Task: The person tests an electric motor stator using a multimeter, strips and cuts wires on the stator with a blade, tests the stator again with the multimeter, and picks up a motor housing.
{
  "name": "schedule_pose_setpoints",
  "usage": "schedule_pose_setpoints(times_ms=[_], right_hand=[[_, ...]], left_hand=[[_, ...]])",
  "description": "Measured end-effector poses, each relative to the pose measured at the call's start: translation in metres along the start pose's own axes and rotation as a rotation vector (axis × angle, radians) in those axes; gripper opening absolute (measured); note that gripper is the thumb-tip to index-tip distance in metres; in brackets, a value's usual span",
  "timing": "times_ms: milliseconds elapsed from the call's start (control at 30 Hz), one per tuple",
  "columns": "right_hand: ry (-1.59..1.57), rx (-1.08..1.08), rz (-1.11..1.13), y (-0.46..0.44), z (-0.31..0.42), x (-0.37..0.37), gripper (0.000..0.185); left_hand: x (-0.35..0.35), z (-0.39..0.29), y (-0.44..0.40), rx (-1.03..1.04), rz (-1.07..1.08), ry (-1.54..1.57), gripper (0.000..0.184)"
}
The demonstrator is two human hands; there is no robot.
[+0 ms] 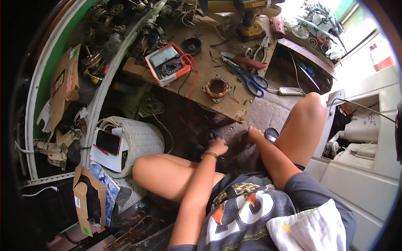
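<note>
My left hand point(217, 147), with a bracelet at the wrist, is closed above the dark floor between my knees. Just right of it and a little farther forward, my right hand point(254, 134) has its fingers pressed together. Whatever either hand holds is too small or hidden to make out. The hands are apart, below the front edge of the wooden table point(197, 97). Nearest on that table is a motor stator point(226, 93) with copper-coloured windings. Beside it lie blue-handled scissors point(258, 85) and a red-handled tool point(250, 62).
A multimeter in a red box point(164, 82), a cordless drill point(251, 31) and pliers point(262, 51) are on the table. At left stands a white drum point(146, 136) carrying a phone point(108, 142). A white panel point(356, 178) with an opening is at right. A towel point(307, 228) lies over me.
</note>
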State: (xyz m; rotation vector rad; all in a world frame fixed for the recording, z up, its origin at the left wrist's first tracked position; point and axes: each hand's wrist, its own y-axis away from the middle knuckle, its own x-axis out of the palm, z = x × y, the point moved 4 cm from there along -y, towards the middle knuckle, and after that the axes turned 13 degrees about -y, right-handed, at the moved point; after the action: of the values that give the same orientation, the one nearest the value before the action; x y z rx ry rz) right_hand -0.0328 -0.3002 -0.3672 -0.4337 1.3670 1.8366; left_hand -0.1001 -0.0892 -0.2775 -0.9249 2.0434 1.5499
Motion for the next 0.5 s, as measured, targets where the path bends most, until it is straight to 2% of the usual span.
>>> schedule_pose_setpoints(times_ms=[67, 100, 133, 233, 267, 367, 467, 500], right_hand=[[0.107, 0.04, 0.09, 0.012, 0.008, -0.013, 0.046], [0.142, 0.026, 0.089, 0.016, 0.011, -0.019, 0.041], [0.177, 0.012, 0.087, 0.021, 0.014, -0.024, 0.036], [0.168, -0.085, 0.013, 0.021, 0.025, -0.03, 0.024], [0.148, -0.129, -0.018, 0.019, 0.028, -0.031, 0.022], [0.141, -0.285, 0.029, 0.025, 0.046, -0.045, 0.025], [0.16, -0.289, 0.036, 0.059, 0.066, -0.082, 0.027], [0.137, -0.315, 0.018, 0.073, 0.071, -0.097, 0.026]], left_hand=[[0.017, -0.018, 0.001, 0.053, -0.038, -0.01, 0.043], [0.022, -0.026, 0.002, 0.065, -0.023, 0.003, 0.046], [0.025, -0.03, 0.001, 0.065, 0.026, -0.005, 0.06], [0.025, -0.037, -0.001, 0.037, 0.024, -0.015, 0.065], [0.023, -0.037, -0.003, 0.035, -0.055, -0.003, 0.067], [0.024, -0.029, -0.011, 0.059, -0.008, 0.308, 0.065], [0.009, -0.038, 0.008, 0.22, 0.281, 0.612, 0.057], [-0.003, -0.04, 0.018, 0.203, 0.336, 0.673, 0.053]])
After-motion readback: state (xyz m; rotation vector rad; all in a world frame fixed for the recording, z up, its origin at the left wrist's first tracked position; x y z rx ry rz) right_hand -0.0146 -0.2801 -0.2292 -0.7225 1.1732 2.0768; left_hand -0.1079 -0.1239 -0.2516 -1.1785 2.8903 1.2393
